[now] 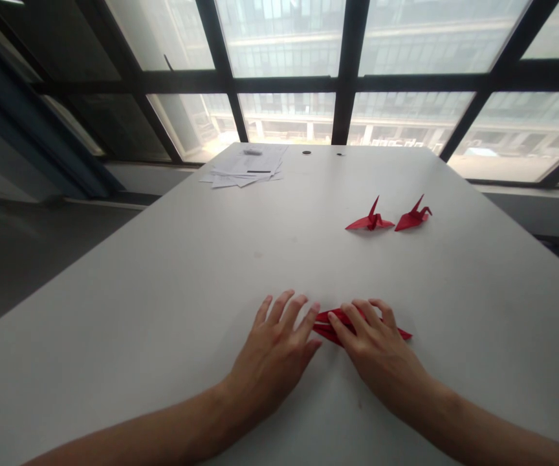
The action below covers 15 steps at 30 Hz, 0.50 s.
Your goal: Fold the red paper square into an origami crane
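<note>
A flat, partly folded piece of red paper point(328, 329) lies on the white table point(163, 291) in front of me. My right hand point(374, 343) rests on top of it with fingers stretched out, pressing it down. My left hand point(274, 346) lies flat on the table just left of the paper, fingers spread, its fingertips near the paper's left end. Most of the red paper is hidden under my right hand.
Two finished red paper cranes point(371, 220) point(413, 217) stand side by side further back on the right. A loose stack of white sheets point(248, 167) lies at the far edge, by two small dark holes point(306, 153). Large windows rise behind the table.
</note>
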Each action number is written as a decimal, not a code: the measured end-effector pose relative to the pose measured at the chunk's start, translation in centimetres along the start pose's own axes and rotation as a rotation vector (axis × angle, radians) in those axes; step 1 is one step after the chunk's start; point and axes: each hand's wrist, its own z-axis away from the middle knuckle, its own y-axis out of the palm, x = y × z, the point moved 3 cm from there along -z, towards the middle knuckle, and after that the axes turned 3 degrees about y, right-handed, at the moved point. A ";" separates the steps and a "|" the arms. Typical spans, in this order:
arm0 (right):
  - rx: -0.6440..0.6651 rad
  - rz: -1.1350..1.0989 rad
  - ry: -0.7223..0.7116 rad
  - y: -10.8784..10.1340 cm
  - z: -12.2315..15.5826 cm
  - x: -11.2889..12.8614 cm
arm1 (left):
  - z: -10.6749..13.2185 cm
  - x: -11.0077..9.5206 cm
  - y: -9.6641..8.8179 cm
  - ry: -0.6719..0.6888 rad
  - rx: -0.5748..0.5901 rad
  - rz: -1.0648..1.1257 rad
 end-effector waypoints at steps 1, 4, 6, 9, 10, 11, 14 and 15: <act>0.004 -0.003 0.002 0.0 0.0 0.0 | 0.1 -0.1 0.1 0.017 0.014 -0.001; 0.008 -0.004 0.006 -0.2 0.0 0.0 | 0.4 -0.5 0.3 0.033 0.048 -0.043; 0.007 -0.001 0.004 -0.2 0.0 0.1 | 0.5 -0.8 0.2 0.026 0.048 -0.089; 0.002 -0.001 0.007 -0.1 0.0 0.1 | 0.4 -1.0 0.1 0.000 0.044 -0.117; 0.000 -0.004 0.011 0.0 -0.1 0.1 | 0.3 -1.0 0.2 0.002 0.043 -0.109; -0.002 -0.009 0.016 0.1 -0.1 0.0 | 0.2 -1.0 0.4 0.025 0.046 -0.092; 0.005 -0.041 0.014 0.3 -0.1 -0.2 | 0.0 -1.0 1.5 0.185 0.087 -0.011; 0.007 -0.056 0.005 0.3 0.1 -0.3 | -0.1 -0.9 1.9 0.229 0.107 0.012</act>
